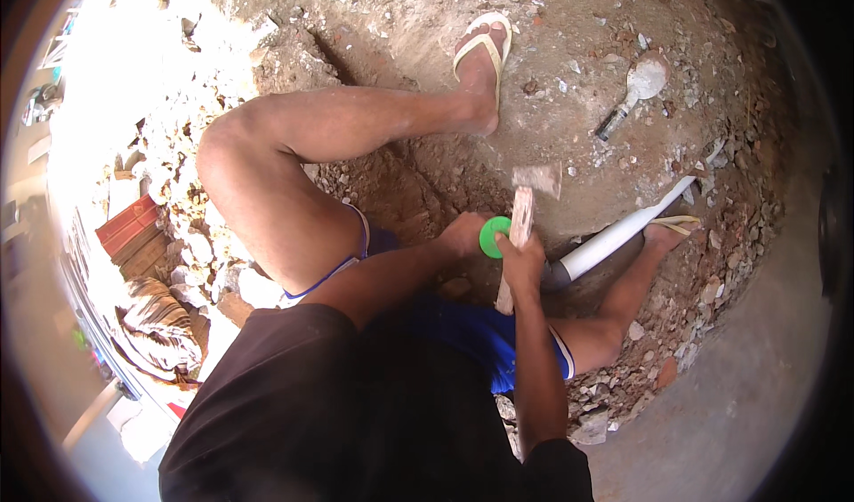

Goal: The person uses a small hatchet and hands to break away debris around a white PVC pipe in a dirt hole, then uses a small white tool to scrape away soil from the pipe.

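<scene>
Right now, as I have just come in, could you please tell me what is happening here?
A person sits on dusty, rubble-strewn ground. The right hand grips a wooden-handled tool with a wide, dusty head. The left hand is at a bright green, round disc; its grip is partly hidden. A white pipe lies to the right of the hands, and a pale, round-ended tool with a dark handle lies farther off.

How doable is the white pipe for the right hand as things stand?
Probably yes: the white pipe lies close on the right of the right hand, with nothing visible blocking the way. Grasping it would likely mean freeing the hand first, since it grips a wooden-handled hammer or hatchet.
</scene>
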`<state>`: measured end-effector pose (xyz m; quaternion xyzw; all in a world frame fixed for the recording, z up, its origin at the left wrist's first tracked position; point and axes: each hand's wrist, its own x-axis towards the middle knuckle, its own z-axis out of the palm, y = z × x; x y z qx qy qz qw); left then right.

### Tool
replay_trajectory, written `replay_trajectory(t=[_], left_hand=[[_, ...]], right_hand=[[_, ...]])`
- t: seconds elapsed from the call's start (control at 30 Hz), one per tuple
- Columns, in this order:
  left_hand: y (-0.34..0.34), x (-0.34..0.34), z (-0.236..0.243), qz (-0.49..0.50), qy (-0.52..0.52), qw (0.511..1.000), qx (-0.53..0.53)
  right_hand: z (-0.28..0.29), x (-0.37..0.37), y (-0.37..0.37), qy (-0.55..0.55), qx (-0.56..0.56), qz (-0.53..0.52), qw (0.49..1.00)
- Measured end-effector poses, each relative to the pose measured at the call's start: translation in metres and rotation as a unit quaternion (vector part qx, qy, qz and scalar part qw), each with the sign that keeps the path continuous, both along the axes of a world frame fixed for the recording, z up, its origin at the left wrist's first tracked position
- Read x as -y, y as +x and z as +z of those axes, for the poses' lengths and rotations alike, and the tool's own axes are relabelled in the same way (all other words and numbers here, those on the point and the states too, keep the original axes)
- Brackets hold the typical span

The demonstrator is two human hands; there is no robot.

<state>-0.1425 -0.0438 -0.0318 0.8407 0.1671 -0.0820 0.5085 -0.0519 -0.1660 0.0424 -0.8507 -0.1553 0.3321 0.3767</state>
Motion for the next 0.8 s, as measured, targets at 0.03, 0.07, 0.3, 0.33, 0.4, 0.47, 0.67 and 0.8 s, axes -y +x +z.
replay_trajectory(t=[0.03,0.07,0.3,0.33,0.4,0.47,0.67,0.8], left_hand=[[-0.006,0.012,0.008,-0.007,-0.002,0.999,0.044],[-0.005,0.021,0.015,-0.015,0.008,0.995,0.096],[0.03,0.046,0.077,0.02,0.051,0.989,0.141],[0.034,0.045,0.083,0.027,0.046,0.993,0.11],[0.04,0.036,0.089,0.032,0.035,0.998,0.047],[0.04,0.013,0.075,0.033,0.019,0.999,0.034],[0.051,-0.034,0.02,0.065,0.084,0.994,-0.002],[0.05,-0.035,-0.001,0.105,0.053,0.992,0.044]], right_hand=[[0.017,0.014,-0.01,0.006,-0.002,-0.012,1.0],[0.026,0.032,-0.018,0.022,-0.01,-0.024,0.999],[0.082,0.051,0.0,0.134,-0.01,-0.134,0.982],[0.087,0.048,0.009,0.139,-0.001,-0.116,0.983],[0.088,0.037,0.022,0.133,-0.045,-0.136,0.981],[0.075,0.022,0.04,0.078,-0.089,-0.113,0.987],[0.114,-0.03,0.08,0.06,-0.063,-0.091,0.992],[0.157,-0.042,0.092,0.065,-0.023,-0.073,0.995]])
